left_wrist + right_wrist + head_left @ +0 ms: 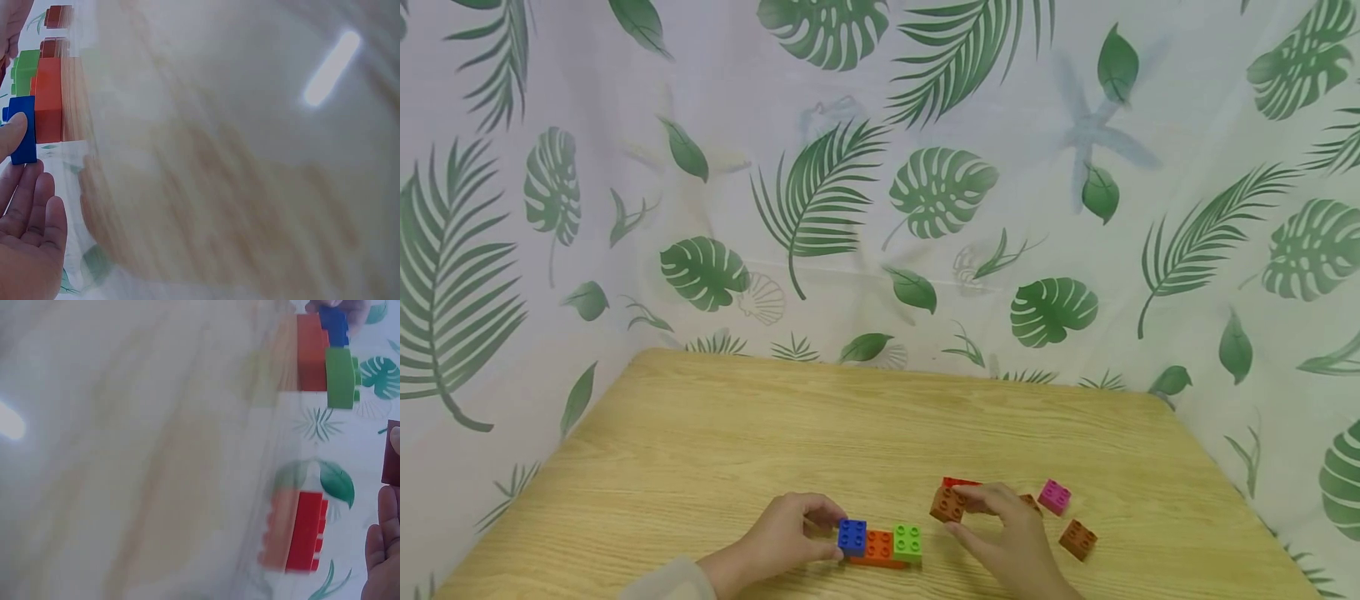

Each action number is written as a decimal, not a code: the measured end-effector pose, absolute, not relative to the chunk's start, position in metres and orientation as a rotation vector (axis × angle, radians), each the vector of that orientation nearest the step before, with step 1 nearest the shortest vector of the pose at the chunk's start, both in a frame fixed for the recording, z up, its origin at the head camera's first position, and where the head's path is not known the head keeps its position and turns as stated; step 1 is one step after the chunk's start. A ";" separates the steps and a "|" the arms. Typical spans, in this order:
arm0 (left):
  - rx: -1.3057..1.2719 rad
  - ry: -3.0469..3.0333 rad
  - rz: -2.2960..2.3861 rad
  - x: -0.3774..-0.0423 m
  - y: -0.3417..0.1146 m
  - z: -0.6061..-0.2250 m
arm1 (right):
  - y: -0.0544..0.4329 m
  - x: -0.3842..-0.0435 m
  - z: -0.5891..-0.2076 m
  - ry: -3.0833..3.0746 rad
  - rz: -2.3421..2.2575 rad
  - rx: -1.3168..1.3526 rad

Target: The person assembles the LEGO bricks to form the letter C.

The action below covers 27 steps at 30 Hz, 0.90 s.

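Observation:
My left hand [790,537] pinches a blue toy building brick [852,538] between thumb and fingers. That blue brick sits on one end of a longer orange brick [49,103], and a lime green brick [907,542] sits on its other end. Orange studs show between the two. To the right, my right hand [1013,537] holds a brown brick [947,505] by thumb and fingertips. In the right wrist view this brown brick [391,456] is raised off the table, apart from the orange, blue and green assembly.
Behind the held brown brick lies a red brick [961,482], partly hidden. A pink brick [1055,497] and a brown brick [1078,541] lie right of my right hand, with another brown brick [1031,502] half covered by it. A leaf-patterned cloth [850,250] hangs behind the wooden table [737,433].

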<state>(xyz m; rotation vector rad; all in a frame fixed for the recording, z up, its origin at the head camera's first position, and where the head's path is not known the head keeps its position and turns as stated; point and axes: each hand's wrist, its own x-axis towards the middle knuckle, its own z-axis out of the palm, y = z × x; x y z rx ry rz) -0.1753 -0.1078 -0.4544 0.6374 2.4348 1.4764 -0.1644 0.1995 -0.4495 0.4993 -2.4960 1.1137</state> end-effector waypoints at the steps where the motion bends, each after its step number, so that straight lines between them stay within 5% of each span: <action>1: 0.638 2.437 1.476 -0.175 -0.108 -0.454 | 0.196 -0.165 -0.449 -2.499 1.142 0.505; 27: 0.665 2.426 1.502 -0.175 -0.109 -0.453 | 0.132 -0.172 -0.444 -2.556 1.200 0.983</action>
